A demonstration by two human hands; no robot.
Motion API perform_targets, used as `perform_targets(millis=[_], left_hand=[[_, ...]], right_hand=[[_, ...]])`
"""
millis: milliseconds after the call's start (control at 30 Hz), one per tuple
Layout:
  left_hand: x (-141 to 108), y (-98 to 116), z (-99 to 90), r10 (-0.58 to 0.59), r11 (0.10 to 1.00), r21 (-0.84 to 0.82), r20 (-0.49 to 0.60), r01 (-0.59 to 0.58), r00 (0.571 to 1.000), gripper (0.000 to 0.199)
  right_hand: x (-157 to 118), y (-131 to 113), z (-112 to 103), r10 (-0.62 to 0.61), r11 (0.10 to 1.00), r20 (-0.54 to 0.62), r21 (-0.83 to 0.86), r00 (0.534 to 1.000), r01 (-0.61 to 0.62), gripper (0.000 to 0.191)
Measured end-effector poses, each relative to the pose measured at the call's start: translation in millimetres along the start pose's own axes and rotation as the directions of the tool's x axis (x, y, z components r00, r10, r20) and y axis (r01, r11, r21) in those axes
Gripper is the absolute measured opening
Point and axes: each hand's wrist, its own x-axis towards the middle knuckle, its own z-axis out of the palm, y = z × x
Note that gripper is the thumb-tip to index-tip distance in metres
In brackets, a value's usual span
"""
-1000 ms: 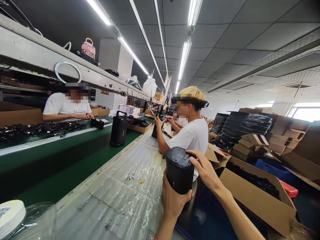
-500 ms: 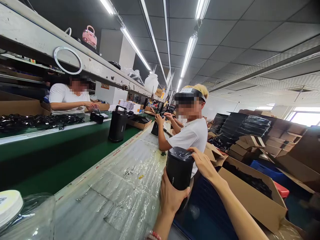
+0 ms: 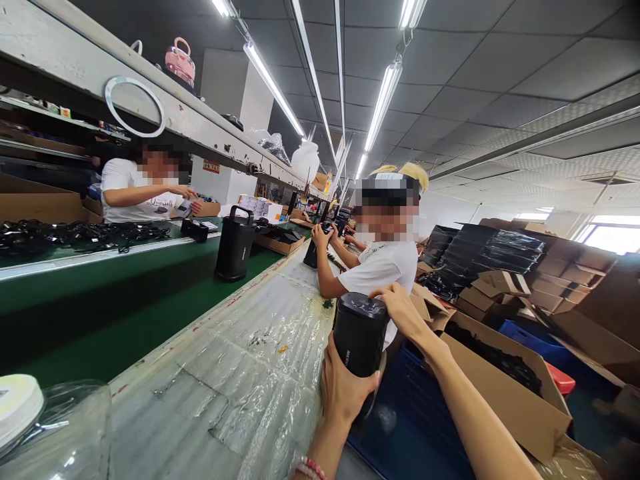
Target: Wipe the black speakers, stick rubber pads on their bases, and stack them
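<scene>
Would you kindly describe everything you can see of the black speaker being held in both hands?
The black cylindrical speaker looks matte, with a fabric-like side, a smooth flat top and small pale lettering running down its side. It is held upright, in the air, just off the plastic-covered bench edge. The left hand cups its lower part from below; the right hand rests on its top rim.

L hand [image 3: 345,390] grips black speaker [image 3: 359,337], R hand [image 3: 403,310] on top.

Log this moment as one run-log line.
left hand: grips black speaker from below | right hand: on speaker's top edge | speaker: upright, held beside plastic-covered bench | nearby: co-worker, cardboard box
</scene>
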Motion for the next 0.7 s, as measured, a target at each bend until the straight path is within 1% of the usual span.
perform_targets(millis=[200,300,467,533,600,633,667,700], left_hand=[[0.0,-0.3,0.0,0.014,1.000,0.024,0.012,-0.014,1.000,0.106],[-0.7,-1.5,0.3,0.006,1.000,0.031,0.010,-0.006,1.000,0.105],[-0.7,-1.4,-0.3,-0.016,1.000,0.024,0.020,0.015,1.000,0.107],[-0.1,-0.6,-0.7,-0.024,1.000,0.018,0.020,0.024,0.999,0.106],[0.5,0.9,-1.5,-0.033,0.999,0.014,0.022,0.032,0.999,0.105],[0.6,1.9,-2.1,-0.035,0.999,0.011,0.026,0.035,0.999,0.105],[0.6,3.1,-2.9,-0.038,0.999,0.008,0.028,0.038,0.999,0.104],[0.4,4.3,-3.9,-0.042,0.999,0.006,0.030,0.042,0.999,0.103]], right_hand=[[-3.0,5.5,-0.9,0.006,1.000,-0.033,0.009,0.999,-0.006,0.041],[-5.6,4.7,-0.8,0.000,0.999,-0.033,0.039,0.999,0.002,0.038],[-2.6,4.1,-3.0,0.011,0.988,-0.049,0.155,0.999,-0.003,0.033],[-7.0,9.6,-7.6,0.045,0.974,-0.095,0.226,0.994,-0.022,0.033],[-24.8,20.1,-9.6,0.131,0.948,-0.176,0.312,0.976,-0.070,0.040],[-40.3,26.3,-7.0,0.185,0.927,-0.202,0.360,0.962,-0.103,0.045],[-60.1,32.3,-0.7,0.239,0.902,-0.204,0.409,0.949,-0.139,0.052],[-83.6,37.3,10.0,0.285,0.872,-0.180,0.457,0.941,-0.177,0.057]])
